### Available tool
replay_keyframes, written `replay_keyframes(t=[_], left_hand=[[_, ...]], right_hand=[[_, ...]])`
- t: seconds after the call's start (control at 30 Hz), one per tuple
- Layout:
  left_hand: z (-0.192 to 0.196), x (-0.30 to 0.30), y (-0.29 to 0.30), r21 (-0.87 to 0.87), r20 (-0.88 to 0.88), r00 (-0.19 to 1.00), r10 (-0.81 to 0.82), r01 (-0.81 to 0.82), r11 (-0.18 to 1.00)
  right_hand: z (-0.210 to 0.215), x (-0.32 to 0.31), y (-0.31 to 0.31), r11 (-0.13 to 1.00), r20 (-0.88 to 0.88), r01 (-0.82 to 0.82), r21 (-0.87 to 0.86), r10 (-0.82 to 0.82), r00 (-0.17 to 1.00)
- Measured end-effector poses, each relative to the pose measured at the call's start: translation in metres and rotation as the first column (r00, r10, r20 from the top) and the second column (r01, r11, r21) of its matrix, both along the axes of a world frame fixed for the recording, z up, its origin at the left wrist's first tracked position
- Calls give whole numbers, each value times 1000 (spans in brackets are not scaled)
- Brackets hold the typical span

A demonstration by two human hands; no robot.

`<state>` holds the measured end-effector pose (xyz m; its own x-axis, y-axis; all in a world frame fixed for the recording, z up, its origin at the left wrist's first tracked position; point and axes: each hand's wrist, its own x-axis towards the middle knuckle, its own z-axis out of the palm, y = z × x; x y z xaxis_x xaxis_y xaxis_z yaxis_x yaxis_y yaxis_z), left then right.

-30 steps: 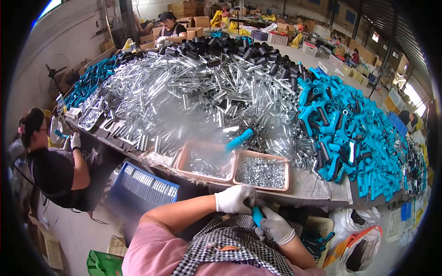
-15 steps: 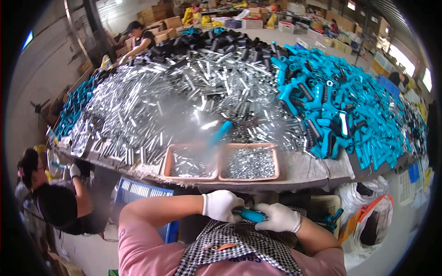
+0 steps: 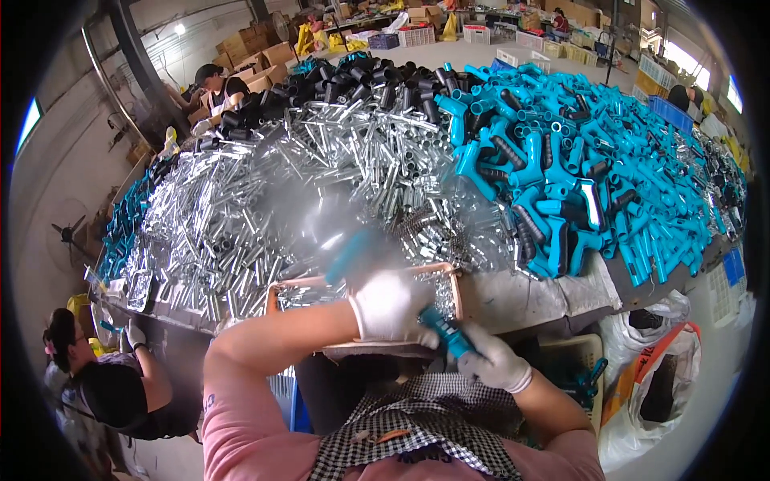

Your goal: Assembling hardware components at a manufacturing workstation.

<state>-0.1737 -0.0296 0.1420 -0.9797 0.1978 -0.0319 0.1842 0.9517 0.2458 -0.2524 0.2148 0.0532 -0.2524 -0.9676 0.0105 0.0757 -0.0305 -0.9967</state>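
We hold a teal handle [image 3: 446,333] in both gloved hands, low in the middle of the frame: our right hand [image 3: 493,362] is closed around its lower end and our left hand [image 3: 391,305] is closed over its upper end. We judge it as an assembly step; next we need a metal part from the orange tray [image 3: 457,290]. Brown boxes [image 3: 269,56] stand upper left, and a white and orange bag [image 3: 654,385] is lower right.

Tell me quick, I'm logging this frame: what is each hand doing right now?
Left hand: gloved, closed around the upper end of a teal handle part.
Right hand: gloved, closed on the lower end of the same part.
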Motion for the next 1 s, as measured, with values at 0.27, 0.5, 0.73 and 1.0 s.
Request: replay_keyframes(t=[0.27, 0.5, 0.73, 1.0], left_hand=[[21, -229, -111, -93, -477, 706, 523, -633, 769], [89, -361, -195, -35, -517, 643, 565, -676, 736], [100, -436, -209, -181, -395, 595, 700, -797, 576], [82, -486, -277, -362, -2, 724, 690, -644, 674]], right_hand=[[-46, -64, -9, 872, 675, 487, 52, -390, 626], [-26, -65, -13, 903, 748, 409, 130, -360, 558], [-61, -76, -5, 917, 819, 356, 179, -339, 463], [-40, -84, -8, 883, 671, 421, 206, -440, 596]])
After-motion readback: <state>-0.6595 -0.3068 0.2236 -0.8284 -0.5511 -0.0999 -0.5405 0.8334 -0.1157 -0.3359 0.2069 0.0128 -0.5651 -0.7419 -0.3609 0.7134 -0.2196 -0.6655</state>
